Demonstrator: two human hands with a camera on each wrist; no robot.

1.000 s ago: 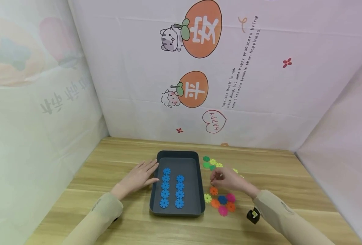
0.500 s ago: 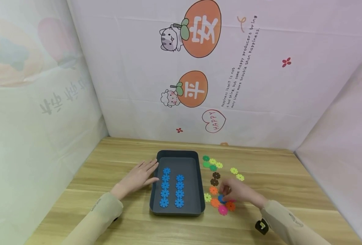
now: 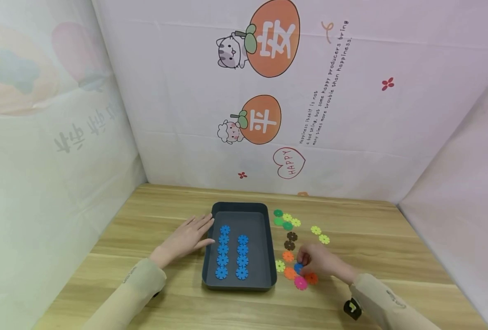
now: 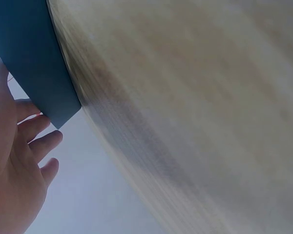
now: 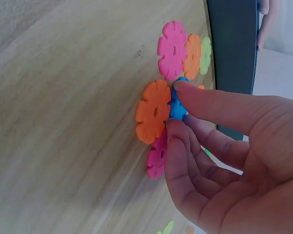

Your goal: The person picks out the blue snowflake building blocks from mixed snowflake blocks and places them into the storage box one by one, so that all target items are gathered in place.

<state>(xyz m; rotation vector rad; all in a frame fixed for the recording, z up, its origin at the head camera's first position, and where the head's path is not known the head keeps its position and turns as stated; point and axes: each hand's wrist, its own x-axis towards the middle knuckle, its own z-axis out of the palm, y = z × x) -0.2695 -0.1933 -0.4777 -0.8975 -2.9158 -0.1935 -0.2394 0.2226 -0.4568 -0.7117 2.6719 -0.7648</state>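
Observation:
The right hand is over a small cluster right of the tray. In the right wrist view, its thumb and fingers pinch the edges of a blue flower-shaped plastic disc. Touching or close to that disc are an orange disc and a pink disc, the latter partly hidden. The left hand rests on the left rim of a dark grey tray, its fingers fairly straight. Inside the tray, blue discs form a left column, with a shorter column of blue discs beside it.
Further back on the wooden table lie green discs, yellow discs and two brown discs. Another pair of yellow discs sits farther right. A pink disc is nearest the front. White printed cloth walls surround the table.
The right hand has come forward from beside the brown discs, uncovering them, and now pinches the blue disc. The left hand and tray stay in place.

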